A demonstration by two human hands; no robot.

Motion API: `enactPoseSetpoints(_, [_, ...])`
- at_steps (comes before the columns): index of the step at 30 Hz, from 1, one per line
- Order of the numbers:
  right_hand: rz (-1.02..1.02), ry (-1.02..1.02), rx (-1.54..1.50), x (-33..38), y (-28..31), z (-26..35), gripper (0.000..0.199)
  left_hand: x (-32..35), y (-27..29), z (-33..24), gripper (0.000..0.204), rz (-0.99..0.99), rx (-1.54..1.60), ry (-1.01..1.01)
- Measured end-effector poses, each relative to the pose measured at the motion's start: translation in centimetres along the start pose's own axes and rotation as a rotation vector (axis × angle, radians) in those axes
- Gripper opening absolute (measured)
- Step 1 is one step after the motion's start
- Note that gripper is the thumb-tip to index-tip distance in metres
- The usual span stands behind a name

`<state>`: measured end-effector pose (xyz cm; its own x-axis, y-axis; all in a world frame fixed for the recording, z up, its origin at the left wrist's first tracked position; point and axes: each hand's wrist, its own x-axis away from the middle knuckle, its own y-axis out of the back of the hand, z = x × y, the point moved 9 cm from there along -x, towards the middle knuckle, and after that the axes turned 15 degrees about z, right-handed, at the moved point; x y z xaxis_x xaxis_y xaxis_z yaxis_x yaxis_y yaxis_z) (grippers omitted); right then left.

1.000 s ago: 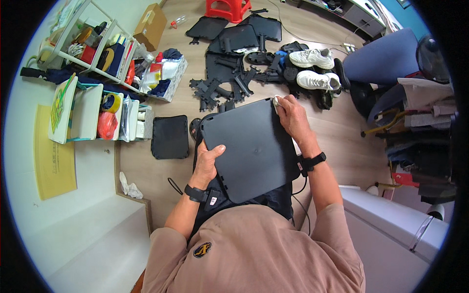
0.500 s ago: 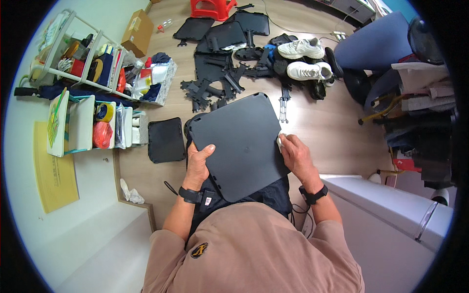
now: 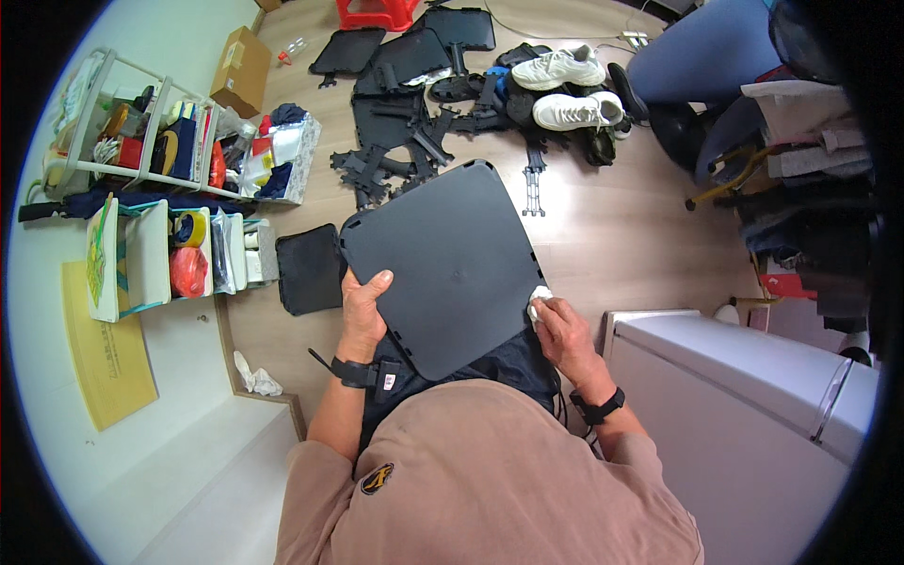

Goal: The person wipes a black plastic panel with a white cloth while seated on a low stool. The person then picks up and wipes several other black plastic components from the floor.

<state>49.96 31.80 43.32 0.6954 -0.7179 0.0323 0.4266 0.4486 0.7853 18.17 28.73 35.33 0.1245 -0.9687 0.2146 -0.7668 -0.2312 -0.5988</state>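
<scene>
Head view. I see the large black panel (image 3: 443, 268) resting tilted on the lap, above the wooden floor (image 3: 603, 245). The left hand (image 3: 363, 306) is closed on the panel's near-left edge, thumb on top, steadying it. The right hand (image 3: 565, 330) is closed around a small white cloth (image 3: 539, 299), pressed against the panel's right edge. Judgement: wiping goes best with the left hand's hold kept firm so the panel cannot pivot, and with the cloth drawn along the rim in even overlapping strokes. Further black parts (image 3: 414, 104) and white shoes (image 3: 565, 85) lie on the far floor; a shelf rack (image 3: 160, 141) stands left.
</scene>
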Motion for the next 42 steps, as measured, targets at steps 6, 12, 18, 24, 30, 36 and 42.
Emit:
enactPoseSetpoints(6, [0.068,0.053,-0.005,-0.4,-1.8,2.8,0.039,-0.1,-0.2,0.2,0.058,0.018,0.023,-0.007])
enactPoseSetpoints(12, [0.256,0.314,-0.028,-2.6,-6.0,8.5,0.035,0.0,-0.3,-0.1,0.056,-0.002,-0.007,-0.022])
enactPoseSetpoints(18, [0.453,0.646,-0.033,-4.0,-9.2,12.4,0.032,-0.1,-0.4,-0.3,0.053,0.021,0.004,-0.038])
enactPoseSetpoints(24, [0.521,0.851,0.037,-4.4,-10.3,14.2,0.03,-0.2,-0.6,-0.3,0.049,0.005,-0.013,-0.031])
enactPoseSetpoints(30, [0.499,0.903,0.195,-6.6,-9.9,14.8,0.032,-0.2,-0.7,0.1,0.047,0.022,0.03,-0.019])
enactPoseSetpoints(36, [0.471,0.951,0.276,-10.2,-8.3,15.0,0.032,-0.5,-0.1,0.6,0.043,0.062,0.223,-0.036])
enactPoseSetpoints(42, [0.405,0.893,0.284,-14.0,-7.0,14.9,0.04,-0.6,0.1,0.4,0.062,0.158,0.332,-0.107])
